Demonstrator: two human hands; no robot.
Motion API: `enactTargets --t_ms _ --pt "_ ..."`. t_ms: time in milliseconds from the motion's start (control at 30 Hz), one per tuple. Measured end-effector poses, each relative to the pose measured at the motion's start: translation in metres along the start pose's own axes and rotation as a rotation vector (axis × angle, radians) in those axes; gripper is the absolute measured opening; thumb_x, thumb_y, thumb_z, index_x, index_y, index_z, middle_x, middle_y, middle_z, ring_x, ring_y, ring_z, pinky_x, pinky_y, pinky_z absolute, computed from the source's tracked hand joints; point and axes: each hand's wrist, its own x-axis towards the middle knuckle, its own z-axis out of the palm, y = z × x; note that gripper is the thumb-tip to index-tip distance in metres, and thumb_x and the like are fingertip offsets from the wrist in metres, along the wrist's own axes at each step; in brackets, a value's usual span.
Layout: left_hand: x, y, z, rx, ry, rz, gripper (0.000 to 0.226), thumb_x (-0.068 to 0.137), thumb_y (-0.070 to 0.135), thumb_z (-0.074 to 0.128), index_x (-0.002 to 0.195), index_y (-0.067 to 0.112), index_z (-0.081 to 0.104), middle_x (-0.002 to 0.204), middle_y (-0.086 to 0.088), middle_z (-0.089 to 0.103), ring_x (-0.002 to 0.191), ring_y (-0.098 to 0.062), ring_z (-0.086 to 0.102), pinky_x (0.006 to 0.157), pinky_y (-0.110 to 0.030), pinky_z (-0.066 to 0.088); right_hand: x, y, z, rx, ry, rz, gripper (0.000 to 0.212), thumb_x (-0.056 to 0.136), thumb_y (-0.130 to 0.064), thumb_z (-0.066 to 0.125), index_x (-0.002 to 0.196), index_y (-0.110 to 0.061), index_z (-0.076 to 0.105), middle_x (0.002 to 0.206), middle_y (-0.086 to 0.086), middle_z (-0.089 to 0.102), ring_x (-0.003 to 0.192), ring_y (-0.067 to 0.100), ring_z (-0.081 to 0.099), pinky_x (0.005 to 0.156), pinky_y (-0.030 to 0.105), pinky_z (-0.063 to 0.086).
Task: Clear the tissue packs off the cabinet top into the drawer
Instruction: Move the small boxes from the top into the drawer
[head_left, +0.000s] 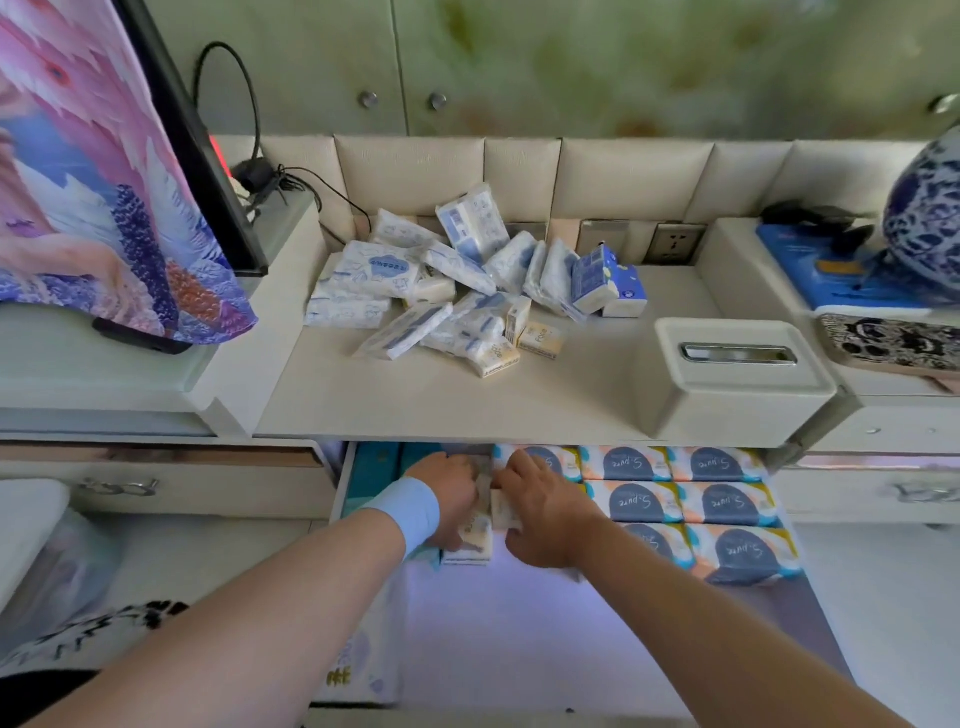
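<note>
Soft, even daylight fills the scene, brightest on the pale bench (467, 395). The open drawer (519, 623) below sits in shade with a violet cast. Wide-angle distortion bends lines at the edges. Detail is slightly soft throughout, and the forearms blur near the bottom corners.

a loose heap of small tissue packs (447, 280) lies on the cabinet top (467, 400), toward its back left, mostly white wrappers with blue print, some tilted or leaning on one another, a few cream-yellow ones at the front edge of the heap. below, the drawer (519, 623) stands pulled open; larger packs with dark blue ovals (691, 504) fill its right side in neat rows, and a few small packs (480, 525) sit near its middle.
</note>
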Motion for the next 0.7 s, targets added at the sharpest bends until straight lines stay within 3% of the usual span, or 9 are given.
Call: enactTargets --t_ms 133,233,300,433,533,700 --pt "0.0 -0.001 0.003 0.019 0.095 0.073 0.077 0.074 0.051 0.071 0.14 0.021 0.047 0.144 0.002 0.033 0.126 -0.023 0.033 0.11 -0.037 0.03 0.002 0.001 0.002 0.03 0.004 0.005 0.055 0.072 -0.036 0.065 0.122 -0.022 0.048 0.121 -0.003 0.043 0.111 0.021 0.045 0.085 0.036 0.051" --pt "-0.001 -0.003 0.006 -0.042 0.079 0.056 0.084 0.069 0.057 0.074 0.14 0.022 0.047 0.146 0.003 0.028 0.13 -0.024 0.029 0.113 -0.037 0.028 0.004 0.002 0.001 0.015 -0.004 -0.005 0.061 0.072 -0.037 0.064 0.129 -0.023 0.047 0.136 -0.006 0.04 0.116 0.021 0.046 0.086 0.035 0.052" --pt "-0.001 -0.003 0.007 -0.047 0.064 0.022 0.079 0.072 0.057 0.071 0.139 0.02 0.049 0.145 0.0 0.032 0.13 -0.024 0.033 0.113 -0.037 0.027 0.006 0.002 0.001 -0.012 -0.02 -0.012 0.065 0.072 -0.038 0.063 0.132 -0.023 0.044 0.142 -0.006 0.038 0.119 0.022 0.045 0.088 0.037 0.051" --pt "0.006 -0.001 0.008 0.005 0.086 -0.069 0.075 0.071 0.063 0.065 0.134 0.023 0.053 0.137 -0.005 0.042 0.128 -0.026 0.036 0.114 -0.038 0.022 0.008 0.001 0.001 0.012 -0.019 0.004 0.053 0.07 -0.039 0.065 0.118 -0.023 0.049 0.124 -0.005 0.045 0.107 0.022 0.049 0.079 0.036 0.052" --pt "0.008 0.002 0.005 0.023 0.087 -0.127 0.067 0.077 0.056 0.066 0.132 0.021 0.055 0.139 -0.009 0.04 0.132 -0.028 0.034 0.115 -0.039 0.02 0.008 0.0 0.0 0.028 -0.016 0.005 0.051 0.07 -0.037 0.066 0.115 -0.021 0.05 0.12 -0.004 0.044 0.102 0.021 0.05 0.076 0.033 0.049" --pt "0.006 -0.004 -0.004 -0.018 0.028 -0.123 0.051 0.081 0.04 0.071 0.126 0.018 0.059 0.129 -0.007 0.053 0.121 -0.028 0.048 0.104 -0.038 0.036 0.004 -0.005 -0.001 -0.037 0.011 -0.034 0.051 0.071 -0.043 0.063 0.118 -0.024 0.059 0.112 -0.001 0.047 0.096 0.022 0.053 0.078 0.034 0.05"
